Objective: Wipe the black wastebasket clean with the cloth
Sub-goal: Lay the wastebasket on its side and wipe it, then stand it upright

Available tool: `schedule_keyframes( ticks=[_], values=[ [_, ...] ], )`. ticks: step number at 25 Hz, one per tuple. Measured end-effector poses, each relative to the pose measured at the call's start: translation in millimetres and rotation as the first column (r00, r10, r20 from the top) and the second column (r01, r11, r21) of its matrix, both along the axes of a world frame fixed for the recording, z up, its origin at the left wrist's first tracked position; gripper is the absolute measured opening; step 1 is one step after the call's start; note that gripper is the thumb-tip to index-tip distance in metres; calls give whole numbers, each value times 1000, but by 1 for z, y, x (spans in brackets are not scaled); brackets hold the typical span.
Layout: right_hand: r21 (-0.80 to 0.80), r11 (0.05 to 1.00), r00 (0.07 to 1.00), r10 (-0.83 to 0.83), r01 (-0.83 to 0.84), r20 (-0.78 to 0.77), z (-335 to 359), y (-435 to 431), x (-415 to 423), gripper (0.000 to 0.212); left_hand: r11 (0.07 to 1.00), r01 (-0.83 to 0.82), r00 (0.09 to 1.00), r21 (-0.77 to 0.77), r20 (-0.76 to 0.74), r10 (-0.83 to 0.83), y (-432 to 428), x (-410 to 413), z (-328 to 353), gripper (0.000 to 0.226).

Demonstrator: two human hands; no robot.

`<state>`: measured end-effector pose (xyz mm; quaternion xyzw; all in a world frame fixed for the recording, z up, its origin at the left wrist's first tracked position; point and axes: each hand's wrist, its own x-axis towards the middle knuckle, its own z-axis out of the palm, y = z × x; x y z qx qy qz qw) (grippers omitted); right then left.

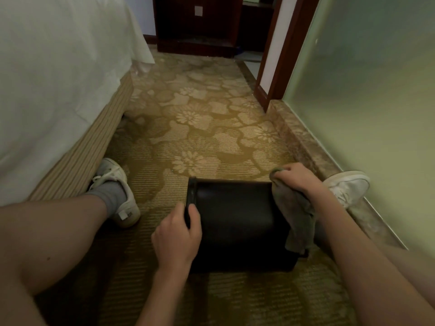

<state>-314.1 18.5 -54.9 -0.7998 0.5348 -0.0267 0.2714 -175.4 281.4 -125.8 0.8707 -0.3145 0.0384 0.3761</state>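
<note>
On patterned carpet [200, 114] between spread legs, black wastebasket [235, 215] lies on side, rim toward left, base toward right. Left hand [176, 236] grips rim at near edge, fingers [193, 214] curled over lip. Right hand [296, 180] clutches grey-green cloth [297, 222], fingers bunched round it, pressing it on basket's far right end; loose cloth hangs over base. Bed [47, 78] with white sheet at left; frosted glass panel [364, 90] at right.
</note>
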Motion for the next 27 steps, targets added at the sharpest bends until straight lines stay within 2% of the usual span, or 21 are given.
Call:
schedule_keyframes(
  ticks=[3,5,8,11,13,16,18,21,25,27],
  values=[
    [111,993,987,-46,29,152,4,-7,-6,20,993,-42,995,107,-82,51,-17,9,19,42],
    [167,981,968,-134,100,210,0,-8,-6,21,992,-44,994,119,-95,55,-22,10,27,43],
    [39,982,960,-188,184,207,-11,-9,-3,30,999,-29,996,22,-80,31,-24,12,24,40],
    [-41,964,894,-228,264,386,0,-11,14,20,997,-40,999,-59,-11,39,-45,34,11,43],
    [-64,960,843,-207,273,497,-3,-11,23,14,998,-20,1000,-66,7,20,-62,48,-8,54],
    [-83,964,803,-163,254,573,-12,-17,40,4,989,-33,999,-143,3,34,-84,71,-30,68],
    [-109,963,803,-141,248,579,-22,-20,42,6,983,-10,997,-185,69,23,-93,74,-37,61],
    [-132,944,809,-180,301,559,-33,-16,44,4,980,-61,995,-188,61,73,-99,74,-49,47],
    [-389,851,895,-186,353,406,-43,0,62,25,985,-34,999,-167,28,39,-92,69,-69,62],
    [-478,839,936,-96,259,339,-39,18,94,24,984,-7,1000,-178,25,11,-88,66,-73,69]
  ],
)
